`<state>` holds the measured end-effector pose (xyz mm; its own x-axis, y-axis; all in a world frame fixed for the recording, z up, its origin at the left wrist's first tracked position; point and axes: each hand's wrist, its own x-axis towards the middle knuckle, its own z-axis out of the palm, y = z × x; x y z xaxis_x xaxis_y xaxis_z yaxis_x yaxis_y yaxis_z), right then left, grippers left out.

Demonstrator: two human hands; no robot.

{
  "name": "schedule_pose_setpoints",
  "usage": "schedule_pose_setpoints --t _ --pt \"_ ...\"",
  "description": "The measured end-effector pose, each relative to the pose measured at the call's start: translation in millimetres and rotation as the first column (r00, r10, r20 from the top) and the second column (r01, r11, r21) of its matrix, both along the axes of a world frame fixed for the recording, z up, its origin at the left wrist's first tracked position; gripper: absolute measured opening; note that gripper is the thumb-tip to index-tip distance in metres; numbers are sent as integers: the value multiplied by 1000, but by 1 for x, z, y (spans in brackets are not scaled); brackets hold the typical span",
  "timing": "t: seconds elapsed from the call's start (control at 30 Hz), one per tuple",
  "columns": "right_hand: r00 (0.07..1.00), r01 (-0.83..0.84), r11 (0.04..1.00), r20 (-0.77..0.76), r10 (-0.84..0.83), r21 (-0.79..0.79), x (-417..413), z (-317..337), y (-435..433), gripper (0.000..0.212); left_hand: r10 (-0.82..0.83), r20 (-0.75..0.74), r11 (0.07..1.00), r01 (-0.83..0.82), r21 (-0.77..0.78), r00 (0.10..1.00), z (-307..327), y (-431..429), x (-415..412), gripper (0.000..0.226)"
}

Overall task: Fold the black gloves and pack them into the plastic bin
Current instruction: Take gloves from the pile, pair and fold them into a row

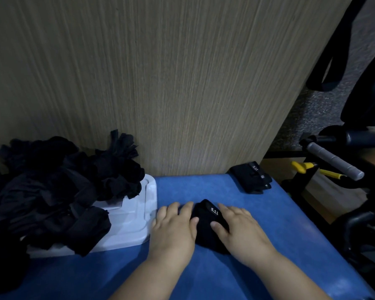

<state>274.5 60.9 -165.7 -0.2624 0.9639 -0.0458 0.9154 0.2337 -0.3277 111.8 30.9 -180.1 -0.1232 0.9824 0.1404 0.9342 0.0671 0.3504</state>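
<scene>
Blue padded table top (204,269): work surface.
Loose heap of black fabric gloves (52,191) sat at left, partly over white plastic bin (128,224).
Your left hand (173,230) and right hand (240,230) lay flat, fingers straight, pressing black glove with white "5.11" label (206,228) between them, just right of bin.
Judged: step was flattening fold. It needed even palm pressure, squared edges and firm crease before any lift.
Small folded black glove (250,179) lay at far right corner; good pattern to match.

Dim, bluish frame. Glove pile (41,191) at my left is crushed to black, no detail. Table (214,278) catches soft light, faint sheen near me. Wide-angle bends the edges; far right slightly blurred.
</scene>
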Motion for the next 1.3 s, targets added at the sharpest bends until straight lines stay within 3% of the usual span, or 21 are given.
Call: schedule_pose_setpoints --t 0.17,0.3,0.5,0.57,0.67,0.77,0.87,1.03,1.2,1.3 --pt "978 155 983 -124 -167 -101 9 6 2 38 57 87 998 -54 -30 995 9 -7 1 48" --pt "957 202 975 -191 -216 -88 15 5 3 40 36 246 996 -16 -82 969 4 -8 14 48" --pt "884 253 966 -395 -249 -42 15 5 14 43 109 513 990 -45 -134 851 8 11 29 61" --pt "843 220 973 -488 -227 -73 18 5 20 38 148 665 988 -73 -139 732 16 20 31 59" --pt "790 112 986 -591 -163 -122 22 7 27 25 199 883 979 -118 -164 426 20 38 33 59" --pt "729 105 991 -672 -130 -78 23 9 36 24 211 961 975 -107 -194 179 23 57 40 44" --pt "695 170 985 -707 -129 -13 25 12 52 43 187 981 980 -75 -184 43 28 75 51 32" --pt "847 256 950 -515 -132 177 36 20 76 60 210 974 975 -97 -202 87 24 106 68 47" --pt "957 255 903 -224 -185 344 42 17 98 44 245 950 965 -139 -221 195 12 128 80 48" --pt "977 212 884 -72 -201 417 43 12 110 43 223 902 970 -172 -170 370 6 136 82 52"
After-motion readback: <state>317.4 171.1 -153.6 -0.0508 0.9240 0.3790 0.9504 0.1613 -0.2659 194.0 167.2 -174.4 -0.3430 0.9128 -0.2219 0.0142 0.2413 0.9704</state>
